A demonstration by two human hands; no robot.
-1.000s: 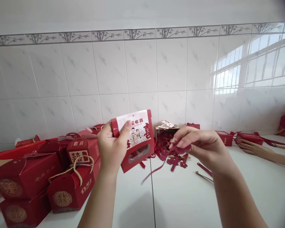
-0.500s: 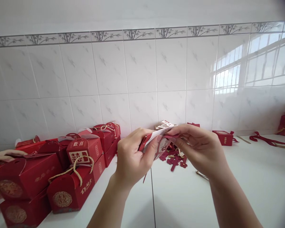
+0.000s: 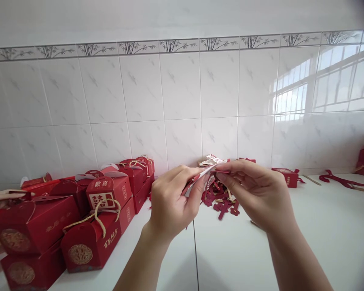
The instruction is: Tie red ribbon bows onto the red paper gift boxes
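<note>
Between my hands is a folded red-and-white card piece [image 3: 205,174], held up above the table and seen nearly edge-on. My left hand [image 3: 173,198] grips its left side, thumb in front and fingers behind. With thumb and fingertips, my right hand [image 3: 256,188] pinches its right end, where a bit of red shows. My fingers hide much of the card. Behind it on the table lies a pile of dark red flower-ended cutouts [image 3: 223,202], mixed with tan scraps.
Stacked red gift boxes [image 3: 91,238] with rope handles fill the left side. Another person's hand [image 3: 6,198] touches a box at the far left. Against the tiled wall [image 3: 182,89] stand a small red box [image 3: 286,177], red ribbon-like strips [image 3: 339,180] and printed cards [image 3: 210,160].
The card piece has tilted from showing its printed face to nearly edge-on. My hands have barely shifted. The other person's hand at the left has moved slightly onto the box.
</note>
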